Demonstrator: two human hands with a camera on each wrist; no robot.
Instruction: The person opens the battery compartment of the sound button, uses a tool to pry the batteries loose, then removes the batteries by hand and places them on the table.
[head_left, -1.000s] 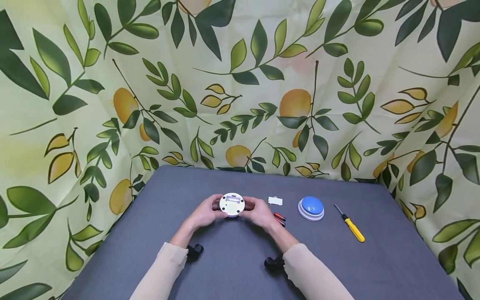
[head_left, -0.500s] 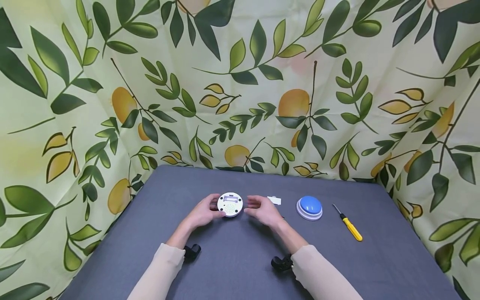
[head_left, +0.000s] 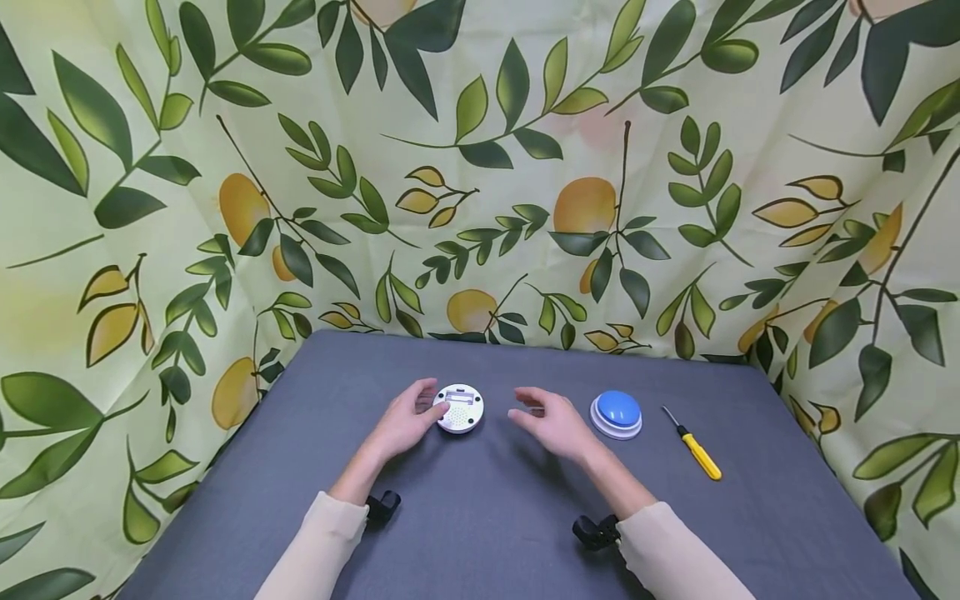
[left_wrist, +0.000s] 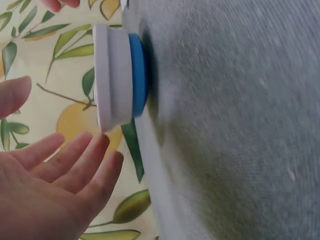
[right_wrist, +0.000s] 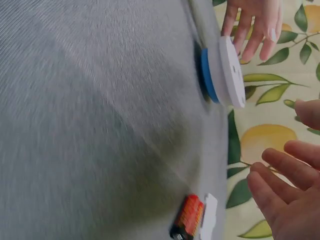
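A round white push button [head_left: 460,408] lies upside down, its battery slot facing up and its blue dome [left_wrist: 139,75] against the table. My left hand [head_left: 405,421] is at its left side, fingers spread and thumb over the rim in the head view; whether a fingertip touches it I cannot tell. My right hand [head_left: 551,421] hovers to the right of the button, fingers loosely bent, holding nothing. Below that hand in the right wrist view lie red-and-black batteries [right_wrist: 189,217] beside a white battery cover [right_wrist: 209,217]; the right hand hides them in the head view.
A second push button [head_left: 618,410] stands dome up to the right on the grey table [head_left: 480,517]. Beyond it lies a screwdriver [head_left: 697,450] with a yellow handle. A leaf-and-fruit patterned cloth [head_left: 480,192] hangs behind and along the sides.
Both hands were gripping the upturned button. The right hand has let go and moved right, over the batteries and cover; the left hand's fingers have loosened from it.
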